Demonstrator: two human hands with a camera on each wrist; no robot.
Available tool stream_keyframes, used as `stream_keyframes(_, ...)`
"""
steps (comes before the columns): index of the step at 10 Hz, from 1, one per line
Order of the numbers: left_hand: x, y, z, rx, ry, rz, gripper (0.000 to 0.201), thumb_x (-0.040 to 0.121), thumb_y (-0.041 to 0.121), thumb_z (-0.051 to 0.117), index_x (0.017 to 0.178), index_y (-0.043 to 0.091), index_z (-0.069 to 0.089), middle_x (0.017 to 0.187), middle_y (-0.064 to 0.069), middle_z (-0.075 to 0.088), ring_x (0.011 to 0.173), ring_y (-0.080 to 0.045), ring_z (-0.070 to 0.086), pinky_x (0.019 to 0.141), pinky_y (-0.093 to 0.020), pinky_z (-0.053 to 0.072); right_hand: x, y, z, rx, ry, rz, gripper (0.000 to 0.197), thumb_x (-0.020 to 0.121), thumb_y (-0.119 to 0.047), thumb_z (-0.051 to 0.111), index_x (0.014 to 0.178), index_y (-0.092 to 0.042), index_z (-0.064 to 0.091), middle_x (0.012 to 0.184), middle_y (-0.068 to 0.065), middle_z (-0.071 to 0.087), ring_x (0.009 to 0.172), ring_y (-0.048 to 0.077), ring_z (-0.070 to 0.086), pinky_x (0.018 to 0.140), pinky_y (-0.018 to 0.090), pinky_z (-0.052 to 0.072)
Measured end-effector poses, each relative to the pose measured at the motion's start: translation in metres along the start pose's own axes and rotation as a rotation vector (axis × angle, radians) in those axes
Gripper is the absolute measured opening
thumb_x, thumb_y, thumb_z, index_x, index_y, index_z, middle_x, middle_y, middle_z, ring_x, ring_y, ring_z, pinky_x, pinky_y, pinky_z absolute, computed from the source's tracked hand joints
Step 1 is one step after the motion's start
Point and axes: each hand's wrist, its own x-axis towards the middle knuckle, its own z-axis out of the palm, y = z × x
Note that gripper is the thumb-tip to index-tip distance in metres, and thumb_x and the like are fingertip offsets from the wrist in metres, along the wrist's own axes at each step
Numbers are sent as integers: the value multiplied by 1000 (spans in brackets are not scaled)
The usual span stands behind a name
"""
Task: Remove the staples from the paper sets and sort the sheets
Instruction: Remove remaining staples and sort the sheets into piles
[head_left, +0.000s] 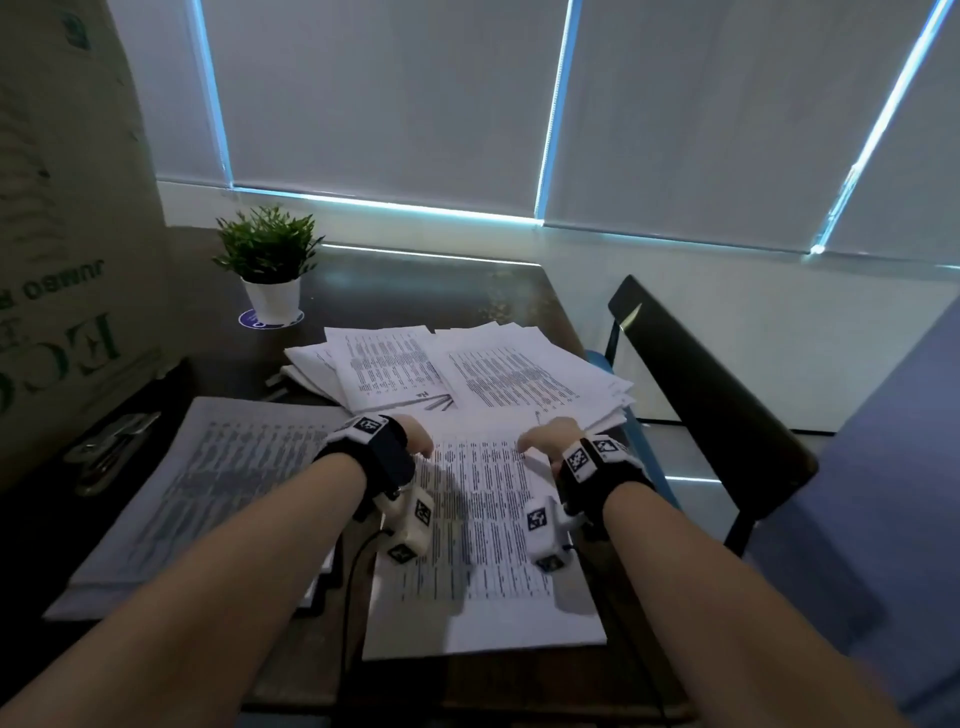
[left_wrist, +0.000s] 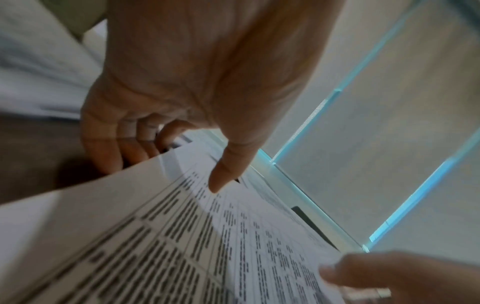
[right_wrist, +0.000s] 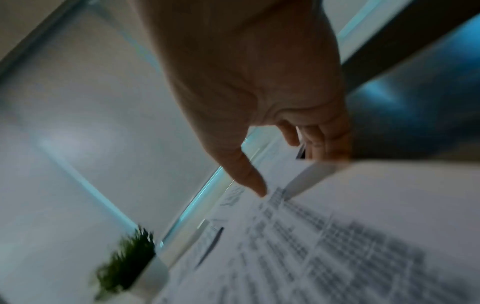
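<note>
My left hand (left_wrist: 197, 82) pinches the left edge of the printed sheet (head_left: 483, 545), thumb (left_wrist: 223, 176) on the printed face and the other fingers (left_wrist: 103, 148) curled under the edge. My right hand (right_wrist: 259, 78) grips the right edge the same way, thumb (right_wrist: 252, 181) on top and fingers (right_wrist: 324, 142) tucked beneath. The sheet sits between my forearms near the front of the dark table (head_left: 395, 296).

Only the wrist views show those fingers under the paper; from the head camera I see just the backs of both hands and the marker-tagged wrist units. The left wrist view also catches my right fingertips at the far edge. The right wrist view is blurred, so the print there is unreadable.

The head view alone gives the layout: a loose heap of printed sheets (head_left: 457, 369) lies just beyond my hands, and a neater pile (head_left: 208, 478) lies to the left. A metal tool (head_left: 111, 441) rests left of that pile; I cannot tell what kind. A small potted plant (head_left: 270, 265) stands at the far left corner, a cardboard box (head_left: 62, 218) rises at the left, a dark chair (head_left: 711, 395) stands to the right, and closed roller blinds (head_left: 389, 104) glow at the edges.
</note>
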Motion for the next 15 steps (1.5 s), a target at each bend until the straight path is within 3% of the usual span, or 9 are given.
stream_keyframes(2,-17,-12,14,-427,111,13,31,93,11,53,120,-3,59,129,-18,53,114,-29,52,90,-34,43,-39,-1,-16,465,-31,-244,23,84,-3,63,107,-7,65,120,20,62,103,28,60,96,36,51)
stream_keyframes(3,-52,7,-17,-964,517,196,12,92,8,44,101,6,52,100,-10,57,87,-23,51,70,-26,42,-70,-21,-50,799,139,-505,18,79,-4,63,94,-12,61,98,13,69,87,25,66,81,38,56)
stream_keyframes(5,-113,49,-64,-983,893,548,15,93,1,33,101,12,39,81,2,52,66,-9,50,53,-18,44,-130,-43,-101,979,348,-745,20,87,-7,60,101,-20,59,101,11,69,92,28,69,81,41,59)
stream_keyframes(8,-119,30,-16,-986,877,379,16,92,6,42,105,7,51,96,-13,58,88,-26,55,71,-28,39,-146,-3,-64,854,325,-584,25,89,-5,63,114,-6,62,103,12,68,97,29,66,87,39,55)
stream_keyframes(10,-85,-6,-3,-527,595,40,29,97,8,44,120,-9,51,123,-27,57,112,-40,54,88,-39,41,-120,-2,-30,515,251,-426,16,83,4,60,90,-10,57,103,9,61,105,27,61,87,33,50)
stream_keyframes(11,-62,-34,32,-400,469,-70,35,95,2,45,127,-12,47,126,-29,54,117,-40,52,94,-38,42,-89,16,10,271,86,-279,25,89,-3,60,114,2,61,112,12,64,110,29,61,84,29,48)
stream_keyframes(13,-29,-31,26,-317,436,-142,44,85,9,57,125,-8,47,122,-23,57,110,-40,55,94,-40,47,-59,15,-25,222,-8,-209,14,92,-14,62,81,-7,58,85,6,54,68,17,50,66,28,46)
stream_keyframes(14,-11,17,9,-285,306,85,10,90,10,55,99,6,53,98,-12,54,93,-32,55,81,-34,43,-29,13,-65,329,78,-201,36,93,-19,59,124,-1,60,106,7,49,91,20,49,91,34,49)
stream_keyframes(15,24,70,6,-727,131,102,11,91,9,55,100,2,55,83,-8,51,71,-24,45,67,-35,39,0,13,-86,341,94,-154,49,93,-24,59,136,-1,53,109,5,46,98,16,44,84,29,41)
